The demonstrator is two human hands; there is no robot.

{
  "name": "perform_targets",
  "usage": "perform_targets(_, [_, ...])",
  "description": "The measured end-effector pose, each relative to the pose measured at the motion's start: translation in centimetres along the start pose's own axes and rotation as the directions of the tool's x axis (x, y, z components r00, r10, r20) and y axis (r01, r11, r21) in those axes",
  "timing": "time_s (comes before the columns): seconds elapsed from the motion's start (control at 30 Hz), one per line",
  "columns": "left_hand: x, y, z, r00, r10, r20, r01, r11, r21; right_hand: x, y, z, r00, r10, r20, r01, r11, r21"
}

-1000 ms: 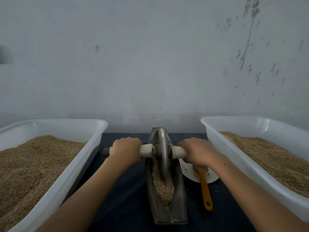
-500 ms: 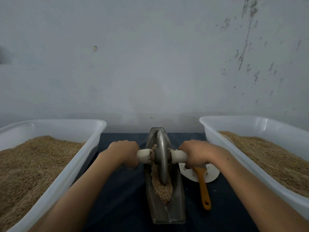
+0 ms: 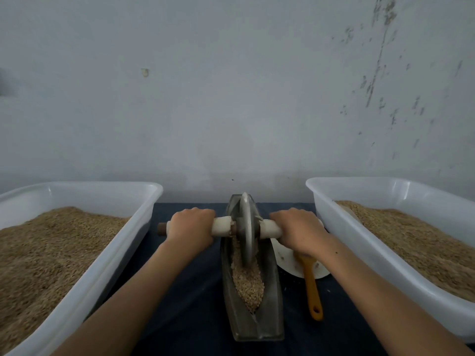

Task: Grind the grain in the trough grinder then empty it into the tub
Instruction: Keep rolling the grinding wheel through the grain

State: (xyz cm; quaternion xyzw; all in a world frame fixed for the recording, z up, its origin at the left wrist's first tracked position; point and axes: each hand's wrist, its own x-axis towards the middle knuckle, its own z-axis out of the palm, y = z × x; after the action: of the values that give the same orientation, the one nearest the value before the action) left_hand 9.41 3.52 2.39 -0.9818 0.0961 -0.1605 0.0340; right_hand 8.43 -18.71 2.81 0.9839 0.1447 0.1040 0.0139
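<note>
Wheel (image 3: 246,227) farther; tubs (image 3: 144,222) flanking trough (image 3: 267,312)

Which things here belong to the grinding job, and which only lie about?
Job: trough, wheel, grain, left hand, right hand, two tubs.
Lying about: orange-handled brush, white plate.

A pale grey-white wall (image 3: 231,98) fills the upper half of the view, flat and dimly lit. Dark flaking marks (image 3: 377,60) run down its right side, and 1 small chip (image 3: 145,72) shows left of centre. Below it, a table under a dark blue cloth (image 3: 195,291) meets the wall's base.
</note>
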Motion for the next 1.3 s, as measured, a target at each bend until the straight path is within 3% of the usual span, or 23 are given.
perform_targets(0.17, [0.0,-0.4,-1.5,0.941,0.043,0.337,-0.032,0.999,-0.037,-0.3,-0.1,-2.3,0.946,-0.015,0.324,0.013,1.000,0.009])
perform_targets(0.3, [-0.1,-0.4,-1.8,0.927,0.041,0.372,-0.032,0.999,-0.032,-0.5,-0.1,-2.4,0.917,0.002,0.399,-0.032,0.997,0.070])
perform_targets(0.4, [-0.2,-0.1,-1.4,0.968,0.022,0.250,-0.027,1.000,0.016,-0.2,0.0,-1.8,0.948,-0.002,0.318,-0.013,0.999,0.043])
perform_targets(0.57, [-0.2,0.3,-0.4,1.000,-0.018,0.015,0.018,1.000,0.022,0.0,-0.1,0.0,0.998,0.004,-0.055,-0.007,0.999,-0.050])
perform_targets(0.67, [-0.3,0.2,-0.2,1.000,-0.010,-0.018,0.011,1.000,0.013,-0.1,-0.1,0.2,0.997,-0.003,-0.073,0.001,0.999,-0.039])
perform_targets(0.77, [-0.2,0.0,-0.4,0.997,0.002,0.080,-0.005,0.999,0.036,-0.2,-0.1,-0.9,0.996,-0.011,0.085,0.013,1.000,-0.021])
perform_targets(0.9, [-0.2,-0.2,-1.3,0.954,0.040,0.296,-0.048,0.999,0.021,-0.4,-0.2,-2.5,0.928,0.002,0.373,-0.019,0.999,0.040])
perform_targets(1.03, [-0.3,-0.3,-1.7,0.935,0.055,0.351,-0.057,0.998,-0.004,-0.8,-0.2,-2.8,0.891,-0.004,0.455,-0.066,0.988,0.138])
perform_targets(1.17, [-0.1,-0.2,-1.1,0.980,0.051,0.191,-0.059,0.998,0.034,-0.5,-0.2,-2.2,0.940,0.013,0.341,-0.030,0.998,0.046])
perform_targets(1.3, [0.0,-0.3,-0.1,0.999,0.025,0.030,-0.025,1.000,-0.005,-0.4,-0.4,-1.1,1.000,-0.013,-0.005,0.012,0.998,-0.068])
